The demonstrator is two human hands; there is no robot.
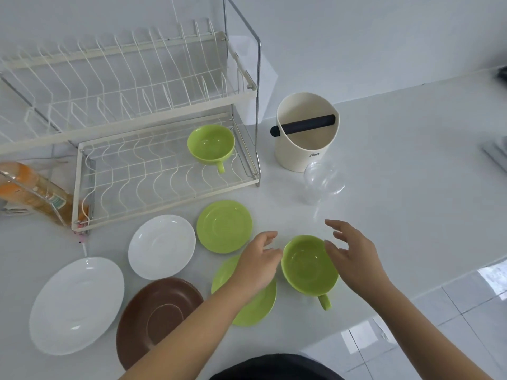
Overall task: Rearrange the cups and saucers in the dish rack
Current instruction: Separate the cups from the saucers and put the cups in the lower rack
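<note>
One green ceramic cup [211,144] sits in the white wire dish rack [164,171], lower tier. Our left hand [258,264] and right hand [354,256], both released, flank the second green cup [307,272] on the worktop [397,187]; five saucers wait at nine o'clock.

The rack [142,149] is made of cream-coated wire, held in a bright, polished metal frame [258,105]. A smooth glossy glaze is seen on the green cups [308,267], green saucers [223,226] and white saucers [162,246], while a duller satin finish is shown by the brown saucer [153,319]. The tub [306,133] looks like matt cream plastic crossed by a matt black bar [303,126], the tumbler [322,185] is of clear plastic, and the counter [411,165] is smooth and white.
</note>
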